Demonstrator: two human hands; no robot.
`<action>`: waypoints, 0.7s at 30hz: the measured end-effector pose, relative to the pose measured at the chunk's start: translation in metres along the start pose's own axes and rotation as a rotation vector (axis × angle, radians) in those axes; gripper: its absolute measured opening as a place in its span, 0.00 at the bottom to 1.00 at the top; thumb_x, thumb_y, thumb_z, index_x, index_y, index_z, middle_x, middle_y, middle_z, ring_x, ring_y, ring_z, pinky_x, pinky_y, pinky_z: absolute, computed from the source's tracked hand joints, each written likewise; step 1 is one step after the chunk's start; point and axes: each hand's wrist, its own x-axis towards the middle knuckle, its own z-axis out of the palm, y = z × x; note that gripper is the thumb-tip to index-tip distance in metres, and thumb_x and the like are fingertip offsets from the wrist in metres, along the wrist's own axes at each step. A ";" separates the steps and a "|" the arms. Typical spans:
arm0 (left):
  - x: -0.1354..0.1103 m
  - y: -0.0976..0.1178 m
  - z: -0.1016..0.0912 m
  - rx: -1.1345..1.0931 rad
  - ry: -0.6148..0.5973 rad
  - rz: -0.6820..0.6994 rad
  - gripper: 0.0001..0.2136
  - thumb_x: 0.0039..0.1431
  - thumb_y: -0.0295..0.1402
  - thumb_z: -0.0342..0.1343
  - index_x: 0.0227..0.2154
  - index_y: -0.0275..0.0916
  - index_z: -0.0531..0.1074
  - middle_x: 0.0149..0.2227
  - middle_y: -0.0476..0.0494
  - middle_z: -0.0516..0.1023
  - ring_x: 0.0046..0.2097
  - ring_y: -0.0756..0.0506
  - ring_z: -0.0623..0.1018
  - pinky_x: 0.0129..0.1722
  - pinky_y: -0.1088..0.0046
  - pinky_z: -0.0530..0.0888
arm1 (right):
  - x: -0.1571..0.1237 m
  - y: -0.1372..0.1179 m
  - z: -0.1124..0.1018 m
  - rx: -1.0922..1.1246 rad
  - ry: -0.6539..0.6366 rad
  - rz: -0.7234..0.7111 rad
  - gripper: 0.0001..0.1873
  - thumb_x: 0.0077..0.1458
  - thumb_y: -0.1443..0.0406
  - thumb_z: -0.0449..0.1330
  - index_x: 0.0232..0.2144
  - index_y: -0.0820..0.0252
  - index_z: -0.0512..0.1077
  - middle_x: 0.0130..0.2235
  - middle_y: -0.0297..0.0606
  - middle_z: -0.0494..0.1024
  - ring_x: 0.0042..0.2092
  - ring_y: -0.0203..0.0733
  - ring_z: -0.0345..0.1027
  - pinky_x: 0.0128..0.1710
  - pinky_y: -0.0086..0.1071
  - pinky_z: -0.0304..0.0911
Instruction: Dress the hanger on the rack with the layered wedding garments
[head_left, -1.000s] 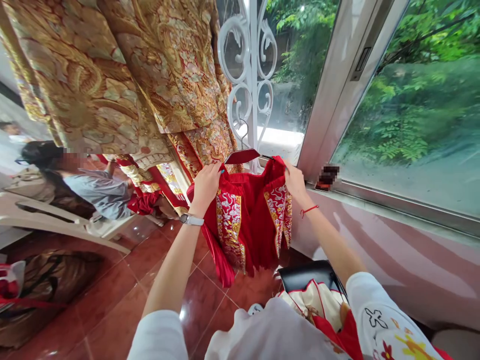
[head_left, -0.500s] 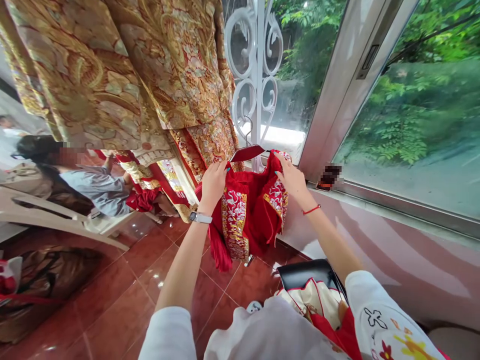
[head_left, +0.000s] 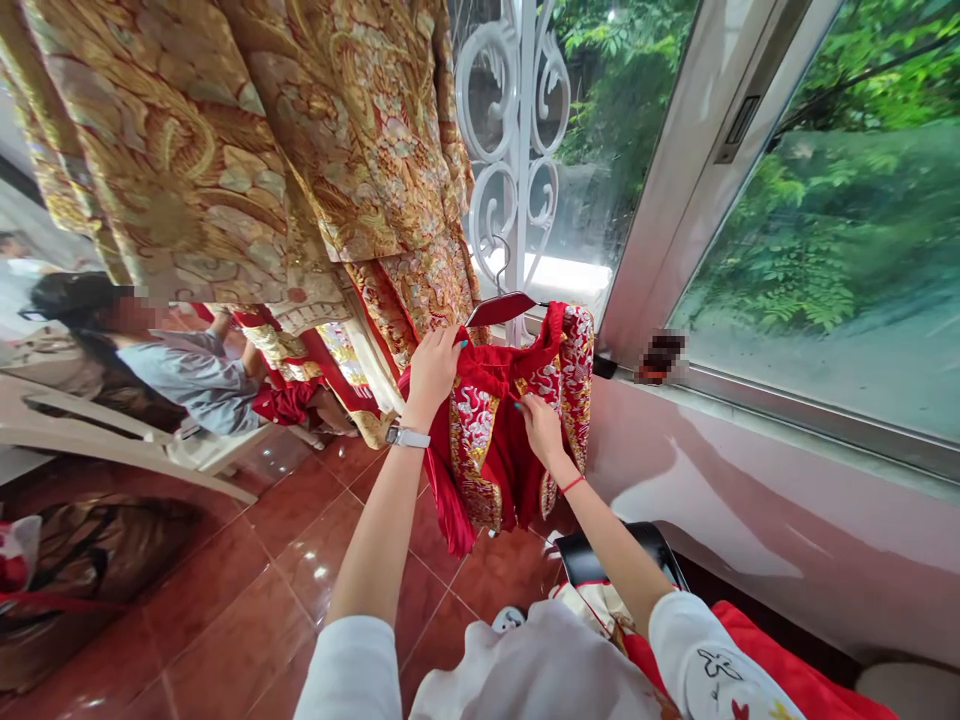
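- While the left hand (head_left: 433,372) grasps one shoulder, a red embroidered garment (head_left: 476,450) hangs below and between the fingers.
- Right hand (head_left: 543,432): fingertips pinching the garment's front, lower than the left fingers.
- Hanger (head_left: 501,307), dark red: just above the fingers, at the garment's neck opening.
- White scrollwork (head_left: 527,130): beyond the fingers, behind the hanger.
- Gold embroidered robes (head_left: 262,150): above and left of the left fingers.
- Window (head_left: 810,270): beyond the right fingers, rightward.
- Seated person (head_left: 191,385), greyish top: well apart, left of the left fingers.
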 end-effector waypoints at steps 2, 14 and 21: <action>0.000 0.000 0.000 -0.019 -0.013 0.007 0.18 0.71 0.35 0.41 0.57 0.34 0.68 0.52 0.31 0.77 0.54 0.37 0.75 0.56 0.57 0.72 | -0.034 0.016 -0.002 0.020 -0.003 0.027 0.16 0.65 0.63 0.46 0.35 0.57 0.74 0.41 0.46 0.78 0.42 0.47 0.71 0.46 0.39 0.66; -0.001 0.006 0.008 -0.118 -0.044 0.008 0.20 0.71 0.36 0.42 0.59 0.32 0.66 0.56 0.29 0.74 0.58 0.37 0.73 0.60 0.57 0.69 | -0.188 0.059 0.055 0.177 -0.142 0.286 0.17 0.61 0.59 0.49 0.31 0.56 0.76 0.34 0.42 0.80 0.37 0.46 0.73 0.41 0.36 0.65; -0.001 0.002 0.005 -0.065 -0.015 0.005 0.20 0.71 0.37 0.40 0.58 0.34 0.66 0.54 0.30 0.75 0.56 0.36 0.74 0.58 0.56 0.70 | -0.139 0.068 0.056 0.276 -0.520 0.161 0.09 0.56 0.64 0.56 0.37 0.57 0.75 0.30 0.33 0.77 0.28 0.37 0.70 0.33 0.30 0.66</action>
